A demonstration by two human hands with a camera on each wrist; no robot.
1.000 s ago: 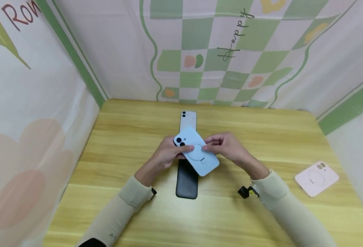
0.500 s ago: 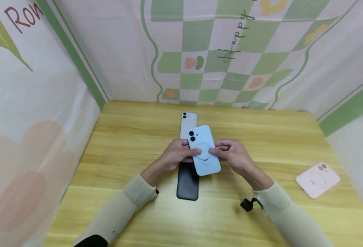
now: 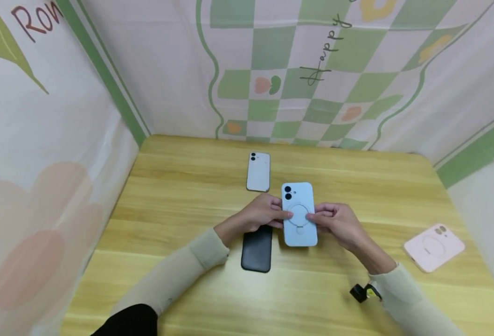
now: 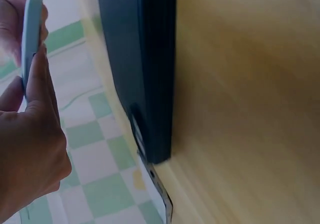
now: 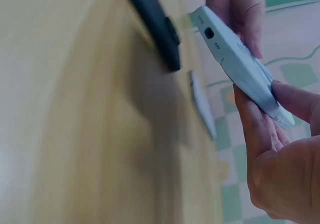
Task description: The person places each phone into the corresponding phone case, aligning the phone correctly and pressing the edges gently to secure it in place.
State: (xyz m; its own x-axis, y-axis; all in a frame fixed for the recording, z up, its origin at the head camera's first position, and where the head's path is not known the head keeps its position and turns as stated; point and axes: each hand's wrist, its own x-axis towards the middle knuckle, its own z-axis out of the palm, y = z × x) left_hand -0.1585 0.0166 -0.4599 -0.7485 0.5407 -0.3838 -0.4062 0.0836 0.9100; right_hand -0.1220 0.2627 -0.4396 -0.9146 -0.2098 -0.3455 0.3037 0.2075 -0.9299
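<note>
A light blue phone case (image 3: 299, 235) with two dark camera rings and a round ring on its back is held upright above the table. My left hand (image 3: 263, 212) pinches its left edge, thumb on the back and fingers behind. From the right, my right hand (image 3: 337, 221) pinches the opposite edge in the same way. The right wrist view shows the bottom end of the blue case (image 5: 240, 59), with a port hole. Partly under my left hand lies a black phone-shaped slab (image 3: 257, 252). Beyond it is a white phone (image 3: 258, 172), back up with two lenses.
A pink phone case (image 3: 434, 248) with a ring outline lies at the right of the wooden table (image 3: 179, 186). Patterned cloth (image 3: 267, 46) hangs behind the table and along its sides. A small black wrist camera (image 3: 359, 293) sits by the right cuff.
Both hands have carried the blue case to the right and turned it from slanted to nearly straight. The white phone now shows whole. The black slab and pink case have not moved.
</note>
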